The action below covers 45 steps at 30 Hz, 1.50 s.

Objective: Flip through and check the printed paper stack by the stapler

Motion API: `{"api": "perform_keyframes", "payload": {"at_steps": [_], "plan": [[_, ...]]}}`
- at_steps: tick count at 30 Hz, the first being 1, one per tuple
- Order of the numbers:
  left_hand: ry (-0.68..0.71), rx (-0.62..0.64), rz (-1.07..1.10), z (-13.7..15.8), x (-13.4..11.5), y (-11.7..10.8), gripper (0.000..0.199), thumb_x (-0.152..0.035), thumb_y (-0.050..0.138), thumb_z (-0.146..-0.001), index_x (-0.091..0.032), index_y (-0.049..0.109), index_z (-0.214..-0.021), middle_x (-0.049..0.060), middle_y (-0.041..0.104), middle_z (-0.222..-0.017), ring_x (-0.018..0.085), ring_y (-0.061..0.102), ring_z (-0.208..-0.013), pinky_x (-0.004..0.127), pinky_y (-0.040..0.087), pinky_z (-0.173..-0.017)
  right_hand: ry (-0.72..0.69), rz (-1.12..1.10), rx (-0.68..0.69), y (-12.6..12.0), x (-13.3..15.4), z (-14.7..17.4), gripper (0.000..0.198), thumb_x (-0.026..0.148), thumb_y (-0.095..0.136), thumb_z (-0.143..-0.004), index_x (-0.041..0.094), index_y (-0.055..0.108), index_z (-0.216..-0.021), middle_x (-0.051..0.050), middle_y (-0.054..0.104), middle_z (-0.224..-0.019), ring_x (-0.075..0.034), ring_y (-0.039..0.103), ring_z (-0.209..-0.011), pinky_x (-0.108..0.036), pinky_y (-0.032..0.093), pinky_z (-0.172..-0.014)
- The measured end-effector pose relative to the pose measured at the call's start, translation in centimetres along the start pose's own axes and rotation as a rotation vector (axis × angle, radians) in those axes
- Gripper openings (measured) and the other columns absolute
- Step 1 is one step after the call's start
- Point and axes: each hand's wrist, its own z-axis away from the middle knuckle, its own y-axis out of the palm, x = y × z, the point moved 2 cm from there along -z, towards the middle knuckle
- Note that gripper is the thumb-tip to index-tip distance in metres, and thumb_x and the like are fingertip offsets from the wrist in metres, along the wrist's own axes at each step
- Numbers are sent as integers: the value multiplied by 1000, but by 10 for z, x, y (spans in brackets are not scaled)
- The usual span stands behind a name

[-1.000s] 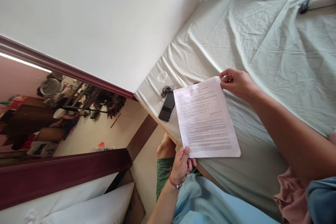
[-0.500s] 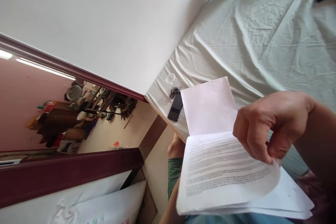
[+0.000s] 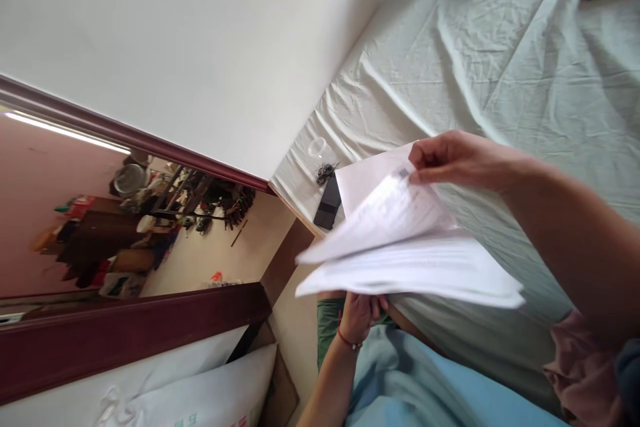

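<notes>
An open booklet of printed white pages [image 3: 410, 273] is held above my lap, its pages blurred by motion. My right hand [image 3: 447, 157] pinches the top of a lifted page [image 3: 400, 213] near a small dark square print. Under the booklet's lower edge, my left hand [image 3: 363, 313], with a red string at its wrist, has its fingers curled against the underside, partly hidden. A plain pale sheet [image 3: 365, 170] extends beyond the lifted page toward the bed.
A black phone [image 3: 327, 203], a coiled dark cable [image 3: 325, 173] and a clear cup [image 3: 317, 147] lie on the pale bedsheet [image 3: 465, 73]. White sacks [image 3: 210, 380] stand lower left, beside a dark red door frame [image 3: 150, 320]. Pink cloth [image 3: 583, 373] lies lower right.
My right hand has moved up and left from the page's lower right corner, swinging a page over toward the pale sheet. The booklet has tilted, and my left hand now shows beneath it.
</notes>
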Motion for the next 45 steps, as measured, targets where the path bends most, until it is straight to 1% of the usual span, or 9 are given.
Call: {"api": "perform_keyframes", "payload": {"at_steps": [3,6,13,18,22,26,30,39,45], "plan": [[25,14,-4,-4,4,5,66,-81,76,-78,-18,61,-87,-3,60,-47,4,28,-27,18,14,-30,163,208,-412,-9,-18,-10,16,30,77,-85,21,66,-78,-1,61,-72,-14,52,-66,-32,39,-64],[15,15,2,-6,4,5,72,-86,74,-76,-17,60,-94,-3,62,-47,4,29,-26,17,13,-30,223,437,-532,-12,-30,-14,9,21,72,-82,22,64,-78,-4,65,-75,-18,56,-69,-34,39,-66],[4,45,15,-5,4,4,77,-89,72,-75,-16,60,-98,-2,64,-49,3,29,-26,17,12,-31,136,753,-482,1,-43,-21,33,41,79,-78,25,63,-102,-7,69,-102,-21,56,-76,-34,34,-65],[13,51,23,-5,4,4,75,-86,74,-77,-16,60,-98,-2,64,-48,4,30,-26,17,13,-31,85,376,-372,2,-42,-21,42,64,61,-95,24,65,-84,-5,65,-77,-21,57,-71,-35,40,-67],[14,53,23,-5,3,4,73,-85,73,-78,-16,61,-98,-2,64,-48,4,30,-26,17,14,-31,85,60,-341,0,-39,-19,66,82,42,-98,23,67,-81,-9,70,-85,-22,62,-79,-35,44,-69],[0,56,22,-5,3,4,74,-87,72,-77,-16,62,-98,-2,64,-48,4,29,-26,17,13,-31,155,294,-458,-1,-43,-19,44,59,76,-88,23,58,-71,-1,56,-70,-17,48,-68,-34,35,-65],[9,62,17,-5,3,5,73,-87,72,-77,-17,60,-94,-3,62,-48,4,29,-26,17,12,-31,143,345,-530,-1,-43,-19,35,34,75,-86,23,49,-65,1,47,-67,-15,41,-66,-34,33,-65],[9,40,8,-3,1,6,76,-89,72,-75,-17,58,-95,-2,61,-47,4,29,-27,17,13,-31,112,368,-501,0,-34,-16,35,35,69,-86,23,47,-62,0,45,-64,-16,39,-63,-35,34,-64],[8,46,6,-4,0,6,75,-88,72,-76,-17,58,-94,-1,63,-47,4,30,-26,17,13,-31,154,335,-600,-2,-34,-16,10,33,71,-85,25,69,-91,-3,65,-74,-20,56,-68,-37,42,-70]]}}
